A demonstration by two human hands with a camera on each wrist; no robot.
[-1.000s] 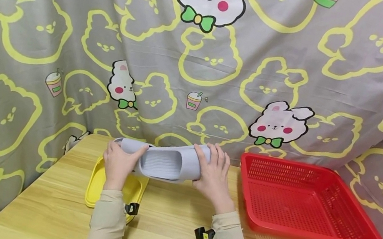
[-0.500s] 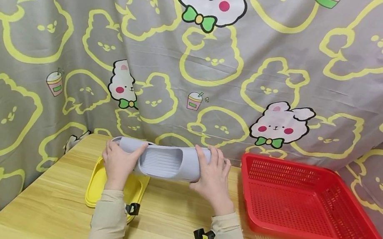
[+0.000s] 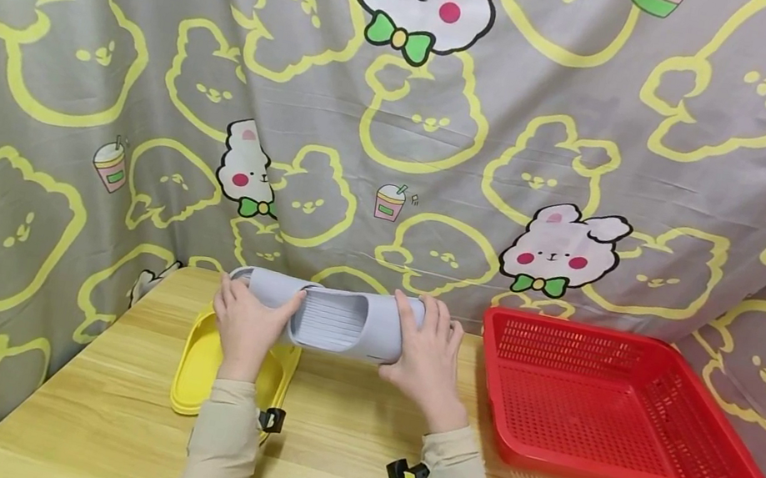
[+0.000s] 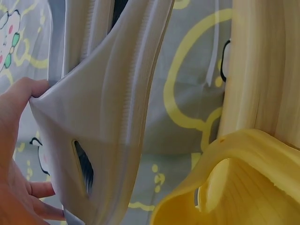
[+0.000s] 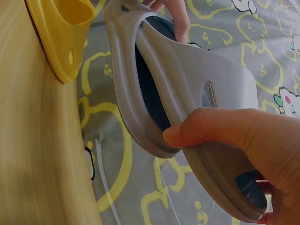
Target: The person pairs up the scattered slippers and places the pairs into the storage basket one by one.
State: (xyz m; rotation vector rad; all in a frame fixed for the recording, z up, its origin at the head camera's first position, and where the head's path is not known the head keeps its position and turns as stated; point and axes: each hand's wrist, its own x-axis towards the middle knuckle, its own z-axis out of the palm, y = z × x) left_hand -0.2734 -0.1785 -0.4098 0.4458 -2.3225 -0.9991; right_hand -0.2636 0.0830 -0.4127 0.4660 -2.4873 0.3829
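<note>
Head view: above the wood-grain bench (image 3: 332,450), the left grip (image 3: 251,331) clasps one lavender-grey foam slide (image 3: 276,289) at its strap, and the right grip (image 3: 430,365) holds its matching grey slide (image 3: 383,328) by the end. Over the last half second the left one has shifted slightly rightward — less ribbed footbed shows, so the pair probably overlaps more closely. A yellow foam slide (image 3: 197,369) lies partly behind the left forearm; a red perforated plastic basket (image 3: 633,474) stands to the right.

Left wrist view: the thumb meets the strap's edge, fingers behind.

Right wrist view: the thumb lies across the nearer slide — a dark gap separates the two soles partway.
</note>
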